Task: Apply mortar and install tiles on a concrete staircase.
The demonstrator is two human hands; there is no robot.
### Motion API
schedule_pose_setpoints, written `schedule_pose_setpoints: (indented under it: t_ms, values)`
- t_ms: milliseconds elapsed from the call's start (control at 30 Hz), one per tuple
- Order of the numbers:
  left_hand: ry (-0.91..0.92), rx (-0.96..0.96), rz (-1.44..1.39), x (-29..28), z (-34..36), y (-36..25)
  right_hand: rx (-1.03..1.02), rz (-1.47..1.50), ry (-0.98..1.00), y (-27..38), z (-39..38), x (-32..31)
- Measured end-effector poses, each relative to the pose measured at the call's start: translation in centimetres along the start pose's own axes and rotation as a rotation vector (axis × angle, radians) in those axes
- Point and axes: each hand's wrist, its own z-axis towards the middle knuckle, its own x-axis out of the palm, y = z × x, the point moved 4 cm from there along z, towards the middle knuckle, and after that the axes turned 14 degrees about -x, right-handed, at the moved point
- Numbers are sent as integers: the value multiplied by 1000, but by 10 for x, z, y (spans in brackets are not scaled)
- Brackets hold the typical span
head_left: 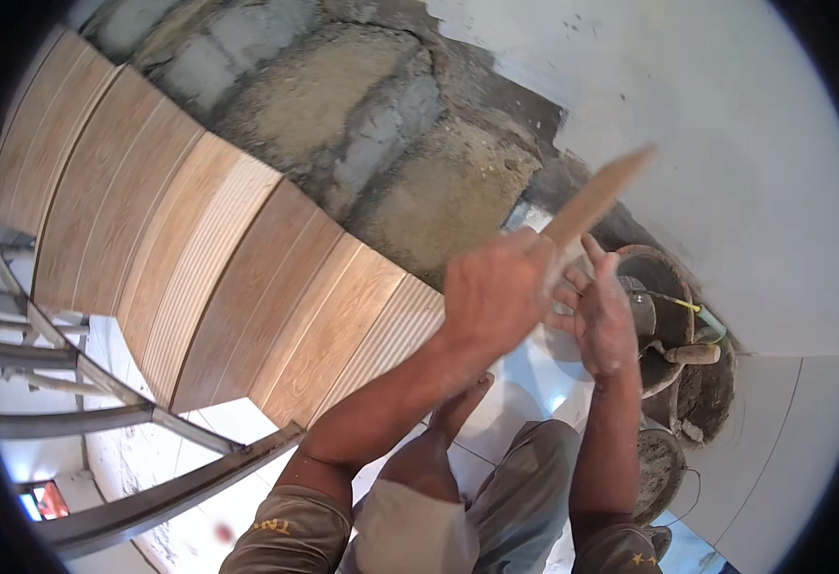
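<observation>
My left hand [498,295] is closed around one end of a narrow, flat, wood-coloured strip [599,196]. The strip points up and to the right, toward the white wall, and its far tip looks slanted. Just right of the fist is my right hand [607,320], its fingers stretched out and apart, with nothing seen in it. Its fingertips come close to the left fist; whether they touch it or the strip's hidden end, I cannot tell. Both hands are above the white tiled floor [524,383], beside the steps.
Wood-look tiled steps [257,277] run along the left, next to rough bare concrete steps [295,96]. Dark mortar buckets [716,392] stand at right, with a wooden-handled tool [693,355] and a yellow-green handle [711,320]. A metal railing [171,493] crosses the lower left. A white wall [725,143] rises at right.
</observation>
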Motion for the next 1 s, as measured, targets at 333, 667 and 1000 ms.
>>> schedule_pose_setpoints:
  t_ms: [333,667,1000]
  values:
    - [64,322,77,-26,-91,51,-74,320,-109,-28,-45,34]
    - [-205,-453,41,-36,-159,185,145,646,-81,-168,-58,35]
    - [-158,-653,-363,9,-121,211,209,731,-38,-191,-4,10]
